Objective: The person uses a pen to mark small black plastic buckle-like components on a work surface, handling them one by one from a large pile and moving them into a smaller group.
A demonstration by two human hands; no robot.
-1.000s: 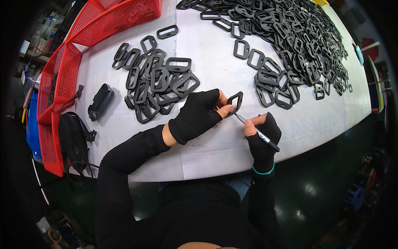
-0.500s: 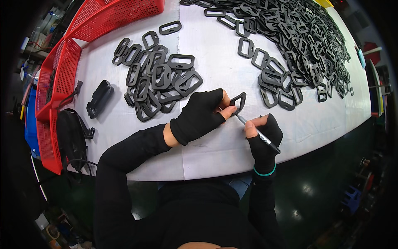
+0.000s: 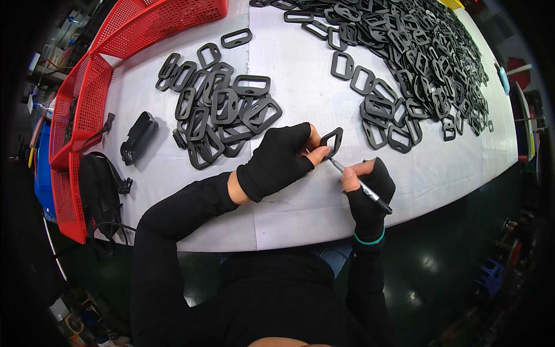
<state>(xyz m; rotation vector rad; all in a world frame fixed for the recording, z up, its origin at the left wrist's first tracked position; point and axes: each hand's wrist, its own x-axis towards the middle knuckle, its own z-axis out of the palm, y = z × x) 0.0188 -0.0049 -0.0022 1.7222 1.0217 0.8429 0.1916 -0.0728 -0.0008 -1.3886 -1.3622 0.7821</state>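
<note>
My left hand (image 3: 283, 155), in a black fingerless glove, pinches a black rectangular plastic frame (image 3: 338, 139) between thumb and fingers, tilted up off the table. In my right hand (image 3: 370, 188), also gloved, is a grey and black marker pen (image 3: 374, 198), gripped like a writing tool. The pen's tip points at the lower edge of the frame, close beside my left thumb; whether it touches cannot be made out. A loose pile of like frames (image 3: 224, 107) lies beyond my left hand. A far larger heap of them (image 3: 416, 63) spreads over the right back of the table.
Red perforated plastic baskets (image 3: 92, 98) line the table's left side. Near them lie a black pouch (image 3: 99, 191) with a cord and a small black case (image 3: 139, 137). The white-covered table (image 3: 306, 214) ends in a curved front edge before my body. A blue stool (image 3: 490, 276) stands on the floor at right.
Very little differs. Both hands keep their places, with the frame and the marker pen shifted only by a hair.
</note>
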